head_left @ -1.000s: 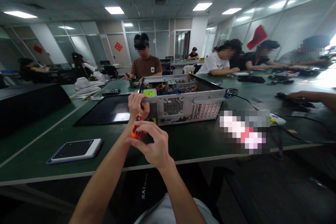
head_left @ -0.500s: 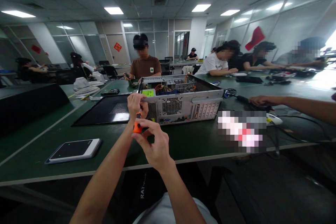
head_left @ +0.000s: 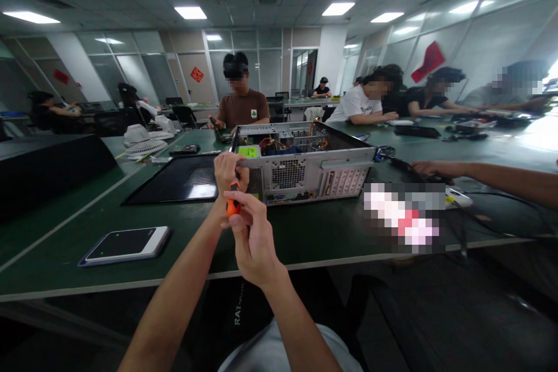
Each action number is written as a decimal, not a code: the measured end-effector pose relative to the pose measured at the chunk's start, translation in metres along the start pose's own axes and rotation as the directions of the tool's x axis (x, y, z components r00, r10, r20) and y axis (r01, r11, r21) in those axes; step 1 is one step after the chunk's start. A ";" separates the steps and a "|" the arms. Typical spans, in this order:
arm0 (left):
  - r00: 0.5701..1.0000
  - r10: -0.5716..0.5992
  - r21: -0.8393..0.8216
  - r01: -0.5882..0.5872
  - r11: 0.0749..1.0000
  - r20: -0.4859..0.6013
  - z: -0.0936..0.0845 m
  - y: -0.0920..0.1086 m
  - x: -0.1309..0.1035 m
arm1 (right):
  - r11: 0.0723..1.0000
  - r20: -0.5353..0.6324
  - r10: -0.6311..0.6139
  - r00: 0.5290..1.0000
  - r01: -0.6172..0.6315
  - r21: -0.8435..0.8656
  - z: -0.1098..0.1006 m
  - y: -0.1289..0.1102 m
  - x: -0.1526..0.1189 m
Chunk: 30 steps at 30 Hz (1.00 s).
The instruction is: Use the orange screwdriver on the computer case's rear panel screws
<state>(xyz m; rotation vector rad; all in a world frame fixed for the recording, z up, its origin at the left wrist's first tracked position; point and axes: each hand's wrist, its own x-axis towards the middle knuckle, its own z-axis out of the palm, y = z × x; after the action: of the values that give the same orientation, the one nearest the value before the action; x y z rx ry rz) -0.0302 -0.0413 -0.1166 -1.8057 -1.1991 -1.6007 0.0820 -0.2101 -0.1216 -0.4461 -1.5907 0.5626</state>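
Observation:
An open computer case (head_left: 305, 177) lies on the green table, its rear panel with vent holes and slot covers towards me. Against that panel's left corner, my left hand (head_left: 227, 170) is closed with curled fingers; what they grip is hidden. Just below it, my right hand (head_left: 257, 238) pinches the orange and black handle of a screwdriver (head_left: 233, 207) between thumb and fingers. The screwdriver points up and away towards the case corner, where my left hand hides its tip. Cables and a drive with a green label (head_left: 248, 152) show inside the case.
A black side panel (head_left: 174, 180) lies left of the case, with a white-and-black device (head_left: 126, 244) nearer me. At right are a co-worker's hand (head_left: 429, 168), cables and a blurred-out patch. Another person (head_left: 243, 107) sits across the table; a large black object (head_left: 52, 177) stands far left.
My right hand's fingers have shifted around the screwdriver handle, its index finger now lying across it. My left hand stays at the case corner. The view has shifted slightly.

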 end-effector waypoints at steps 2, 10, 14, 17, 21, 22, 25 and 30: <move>1.000 -0.022 0.015 0.021 1.000 0.021 -0.001 0.002 0.001 | 0.999 -0.024 0.022 0.999 -0.021 0.044 0.002 0.000 0.000; 1.000 -0.018 -0.064 0.019 0.998 0.007 -0.012 0.014 0.002 | 0.999 -0.162 0.044 0.986 -0.043 0.005 0.000 -0.003 0.005; 0.998 0.046 -0.072 -0.049 0.996 -0.044 -0.008 0.010 0.001 | 0.998 -0.143 0.026 0.989 -0.019 0.054 -0.002 0.000 0.007; 0.998 0.034 -0.083 -0.038 0.996 -0.056 -0.005 0.007 0.000 | 0.998 -0.130 0.021 0.991 -0.014 0.057 -0.005 0.001 0.007; 0.997 0.052 -0.100 -0.058 0.993 -0.064 -0.006 0.007 0.000 | 1.000 -0.109 -0.003 0.994 0.002 -0.008 -0.008 -0.001 0.008; 0.996 0.055 -0.101 -0.062 0.993 -0.068 -0.006 0.007 -0.001 | 1.000 -0.097 -0.001 0.995 0.001 0.002 -0.009 -0.001 0.007; 0.996 0.034 -0.124 -0.044 0.991 -0.084 -0.006 0.006 -0.003 | 0.996 -0.049 0.033 0.998 -0.029 0.085 -0.008 -0.001 0.006; 0.995 0.029 -0.136 -0.042 0.990 -0.097 0.000 0.001 -0.005 | 0.975 -0.005 0.071 0.997 -0.068 0.210 -0.008 -0.003 0.007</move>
<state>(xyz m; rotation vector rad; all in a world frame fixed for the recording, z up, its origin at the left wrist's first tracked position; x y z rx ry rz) -0.0292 -0.0434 -0.1216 -1.8012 -1.0310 -1.7666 0.0892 -0.2079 -0.1137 -0.3463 -1.4891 0.7715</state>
